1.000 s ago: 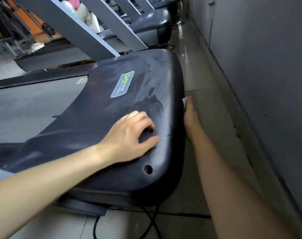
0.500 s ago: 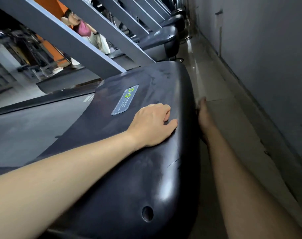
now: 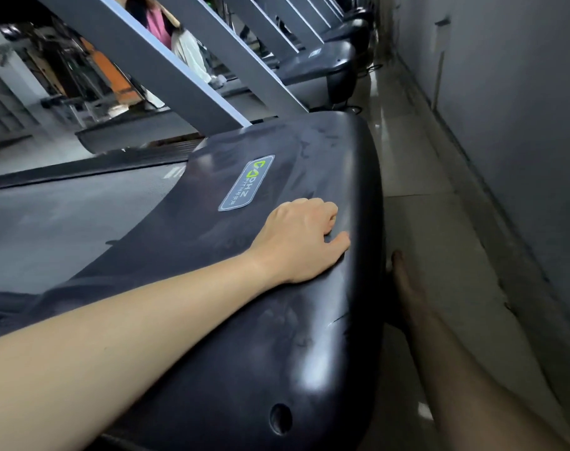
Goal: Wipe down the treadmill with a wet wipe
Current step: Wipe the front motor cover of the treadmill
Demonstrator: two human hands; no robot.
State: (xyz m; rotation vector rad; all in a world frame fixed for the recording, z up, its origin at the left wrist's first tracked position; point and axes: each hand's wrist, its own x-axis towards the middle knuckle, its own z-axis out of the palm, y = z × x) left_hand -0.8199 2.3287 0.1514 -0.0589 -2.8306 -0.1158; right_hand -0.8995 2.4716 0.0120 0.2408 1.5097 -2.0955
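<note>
Motor cover (image 3: 309, 320): dark moulded plastic, smooth and half-glossy, with bright sheen along the rounded edge; dull smears and a thin pale scratch near the right rim.
Badge (image 3: 246, 182): flat grey label with a smooth satin face and green lettering.
Belt (image 3: 65, 222): dark rubbery sheet, matt, finely textured.
Uprights (image 3: 153, 60): grey painted metal, smooth, low sheen.
Floor (image 3: 440, 222): pale tiles, polished, reflecting light, with dark joint lines.
Wall (image 3: 521, 109): grey painted surface, matt, scuffed and chipped along the bottom edge.
</note>
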